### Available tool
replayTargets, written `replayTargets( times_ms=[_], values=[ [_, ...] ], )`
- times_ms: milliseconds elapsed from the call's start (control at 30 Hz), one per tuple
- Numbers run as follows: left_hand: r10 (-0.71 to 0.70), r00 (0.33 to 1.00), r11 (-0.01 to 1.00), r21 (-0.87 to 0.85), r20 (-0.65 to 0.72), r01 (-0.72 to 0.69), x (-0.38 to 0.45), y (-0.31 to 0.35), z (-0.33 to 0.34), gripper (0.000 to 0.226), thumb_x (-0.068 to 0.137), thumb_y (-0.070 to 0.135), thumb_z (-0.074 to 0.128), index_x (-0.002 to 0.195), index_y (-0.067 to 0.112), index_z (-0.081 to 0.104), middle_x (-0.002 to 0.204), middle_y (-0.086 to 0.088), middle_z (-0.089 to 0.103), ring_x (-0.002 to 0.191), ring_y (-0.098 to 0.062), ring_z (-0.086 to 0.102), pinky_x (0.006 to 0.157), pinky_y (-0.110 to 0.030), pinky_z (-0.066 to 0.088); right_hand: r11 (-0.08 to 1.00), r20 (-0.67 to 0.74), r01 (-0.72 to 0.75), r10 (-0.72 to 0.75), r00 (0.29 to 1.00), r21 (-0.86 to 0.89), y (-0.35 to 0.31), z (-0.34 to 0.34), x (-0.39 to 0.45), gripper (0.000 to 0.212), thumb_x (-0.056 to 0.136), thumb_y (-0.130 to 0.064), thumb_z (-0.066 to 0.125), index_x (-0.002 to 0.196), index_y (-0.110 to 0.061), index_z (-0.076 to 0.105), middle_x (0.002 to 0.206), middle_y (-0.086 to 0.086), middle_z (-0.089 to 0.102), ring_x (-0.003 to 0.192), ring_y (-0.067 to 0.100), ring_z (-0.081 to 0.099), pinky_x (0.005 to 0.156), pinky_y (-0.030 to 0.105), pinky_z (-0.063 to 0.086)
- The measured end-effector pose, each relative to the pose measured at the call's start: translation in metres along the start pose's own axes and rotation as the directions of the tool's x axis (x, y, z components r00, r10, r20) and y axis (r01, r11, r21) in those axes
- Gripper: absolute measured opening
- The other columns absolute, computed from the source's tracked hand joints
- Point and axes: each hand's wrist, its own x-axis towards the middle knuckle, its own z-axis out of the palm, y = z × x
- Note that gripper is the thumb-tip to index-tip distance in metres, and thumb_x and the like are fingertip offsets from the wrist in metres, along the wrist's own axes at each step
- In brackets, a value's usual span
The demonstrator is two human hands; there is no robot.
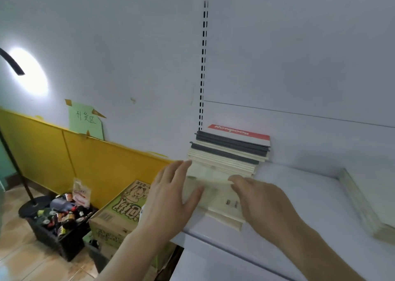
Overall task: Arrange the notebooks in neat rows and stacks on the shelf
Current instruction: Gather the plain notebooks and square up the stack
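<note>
On the shelf (299, 186) — top cover (239, 134) reads "NOTEBOOK".

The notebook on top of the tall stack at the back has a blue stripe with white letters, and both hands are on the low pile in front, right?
Not quite: the head view shows the top notebook has a red stripe, not blue. The letters are white, and the left hand and right hand are on the low pile in front.

Only clear text I can read is "NOTEBOOK" on the red band of the top notebook (238, 134) (upside down from here); the green paper sign (85, 120) is handwritten Chinese.
</note>
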Motion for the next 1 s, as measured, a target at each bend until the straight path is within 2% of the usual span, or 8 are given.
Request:
replayTargets(
  times_ms=[133,300,400,500,567,767,867,1000],
  values=[
    [0.02,0.968,0.996,-0.077,-0.249,-0.041,0.011,-0.007,-0.01,0.067,0.093,0.046,0.052,0.149,0.015,0.032,0.148,-0.005,0.039,0.139,-0.022,0.033,0.109,-0.036,0.033,0.96,-0.24,-0.166,0.219,0.946,0.225,-0.009,-0.027,0.001,0.031,0.098,-0.042,0.029,0.11,-0.032,0.055,0.069,-0.02,0.055,0.06,0.002,0.054,0.052,0.017,0.038],
    [-0.186,0.971,0.882,-0.41,0.149,0.231,0.015,-0.011,-0.016,0.083,0.083,0.073,0.044,0.151,0.028,0.029,0.14,0.016,0.047,0.121,0.001,0.05,0.098,-0.03,0.049,0.654,-0.185,-0.293,0.559,0.808,0.698,-0.044,-0.037,-0.002,0.024,0.102,-0.029,0.04,0.101,-0.038,0.062,0.09,-0.018,0.067,0.083,0.005,0.064,0.07,0.03,0.055],
    [-0.135,0.871,0.454,-0.752,0.472,0.478,0.014,-0.014,-0.02,0.061,0.084,0.071,0.053,0.126,0.029,0.058,0.113,0.016,0.07,0.099,-0.001,0.068,0.087,-0.034,0.057,0.236,0.022,-0.267,0.711,0.703,0.934,-0.075,-0.033,-0.006,0.027,0.102,-0.02,0.043,0.102,-0.027,0.069,0.094,-0.003,0.071,0.09,0.02,0.069,0.069,0.037,0.059],
    [-0.081,0.845,0.02,-0.846,0.529,0.532,0.008,-0.015,-0.024,0.03,0.096,0.037,0.059,0.124,0.028,0.062,0.117,0.005,0.073,0.109,-0.019,0.069,0.094,-0.048,0.055,0.047,0.164,-0.285,0.722,0.672,0.957,-0.09,-0.023,-0.011,0.027,0.102,-0.02,0.043,0.104,-0.02,0.07,0.1,0.006,0.072,0.092,0.026,0.07,0.074,0.043,0.059],
    [-0.169,0.873,-0.003,-0.886,0.458,0.464,0.006,-0.019,-0.026,0.024,0.099,0.027,0.057,0.123,0.027,0.062,0.115,0.004,0.073,0.106,-0.019,0.07,0.089,-0.045,0.057,0.104,0.185,-0.353,0.697,0.692,0.93,-0.094,-0.017,-0.012,0.028,0.101,-0.019,0.045,0.1,-0.022,0.072,0.098,0.0,0.073,0.09,0.019,0.07,0.078,0.039,0.058],
    [-0.306,0.932,0.355,-0.884,0.197,0.303,0.006,-0.047,-0.032,0.019,0.103,0.029,0.05,0.117,0.039,0.058,0.103,0.018,0.071,0.092,-0.002,0.068,0.074,-0.029,0.054,0.83,0.031,-0.489,0.5,0.866,0.268,-0.074,0.014,-0.011,0.038,0.1,-0.038,0.04,0.137,-0.031,0.048,0.142,-0.017,0.046,0.13,-0.001,0.038,0.105,0.014,0.027],
    [-0.385,0.903,0.367,-0.867,0.189,0.338,0.006,-0.057,-0.037,0.015,0.104,0.03,0.048,0.106,0.042,0.056,0.096,0.016,0.07,0.084,-0.002,0.067,0.065,-0.025,0.051,0.916,0.274,-0.401,0.394,0.877,-0.034,-0.058,0.035,-0.009,0.075,0.089,-0.069,0.027,0.15,-0.026,0.029,0.158,-0.009,0.019,0.146,0.012,0.011,0.119,0.027,0.01],
    [-0.422,0.885,0.384,-0.845,0.198,0.372,0.004,-0.062,-0.039,0.014,0.105,0.029,0.046,0.103,0.041,0.054,0.101,0.012,0.067,0.09,-0.009,0.064,0.064,-0.029,0.05,0.952,0.169,-0.272,0.294,0.941,-0.139,-0.05,0.033,-0.009,0.047,0.096,-0.056,0.035,0.126,-0.028,0.059,0.135,-0.007,0.055,0.124,0.011,0.049,0.106,0.03,0.035]
  ],
)
